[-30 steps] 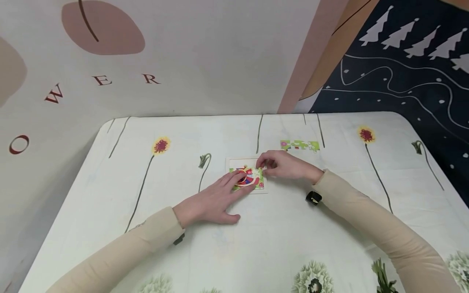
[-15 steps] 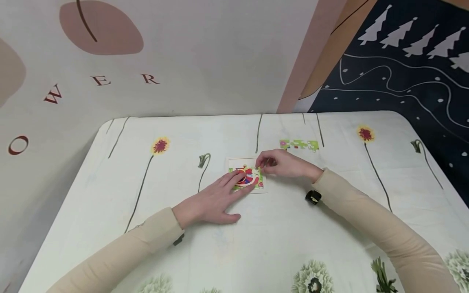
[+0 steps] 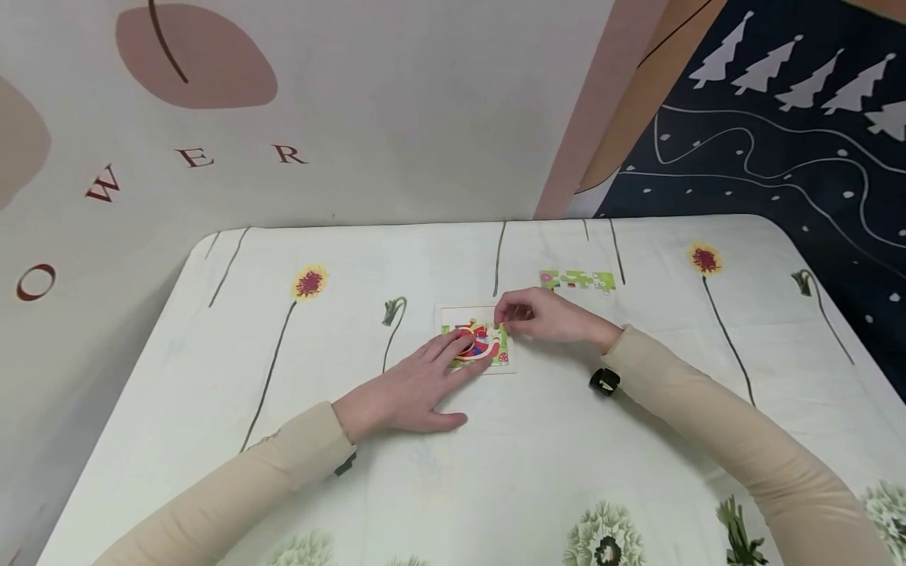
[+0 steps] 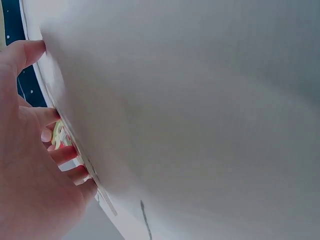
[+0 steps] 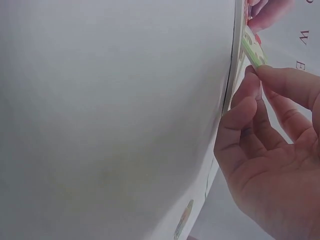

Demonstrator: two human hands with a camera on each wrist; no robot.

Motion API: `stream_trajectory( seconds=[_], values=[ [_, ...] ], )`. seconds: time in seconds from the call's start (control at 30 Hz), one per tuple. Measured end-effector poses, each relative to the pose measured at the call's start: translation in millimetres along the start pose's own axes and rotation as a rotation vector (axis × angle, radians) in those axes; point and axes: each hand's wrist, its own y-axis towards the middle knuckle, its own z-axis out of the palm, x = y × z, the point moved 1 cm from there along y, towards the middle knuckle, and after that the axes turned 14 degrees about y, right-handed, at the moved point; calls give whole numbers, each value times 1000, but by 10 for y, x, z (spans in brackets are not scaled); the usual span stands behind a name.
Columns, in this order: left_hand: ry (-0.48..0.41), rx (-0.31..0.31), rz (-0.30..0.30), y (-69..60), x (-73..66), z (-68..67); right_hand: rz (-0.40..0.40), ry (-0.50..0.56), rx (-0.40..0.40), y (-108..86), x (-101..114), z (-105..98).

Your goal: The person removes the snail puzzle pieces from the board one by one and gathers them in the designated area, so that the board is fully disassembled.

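A small puzzle board (image 3: 504,358) with a colourful picture on green lies flat on the table; its upper part shows white. My left hand (image 3: 418,387) rests on its left and lower part with fingers spread, covering some of the picture; in the left wrist view the fingertips of that hand (image 4: 42,145) touch the board. At the board's upper right edge, my right hand (image 3: 548,317) has its fingers curled. The right wrist view shows that hand (image 5: 275,135) pinching a thin green and white puzzle piece (image 5: 254,49) between thumb and finger, tilted against the board.
Several green puzzle pieces (image 3: 579,279) lie in a row behind my right hand, near the table's far edge. A white cloth (image 3: 524,472) printed with flowers covers the table. A light wall and a dark patterned cloth with white trees stand behind.
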Motion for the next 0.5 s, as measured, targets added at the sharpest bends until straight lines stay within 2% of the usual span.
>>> stream_trajectory(
  seconds=[0.27,0.5],
  values=[
    [-3,3,-2,4,-2,4,1,21,-9,-8,-4,3],
    [1,-6,1,17,7,15,4,-7,-29,-16,13,2]
  ],
)
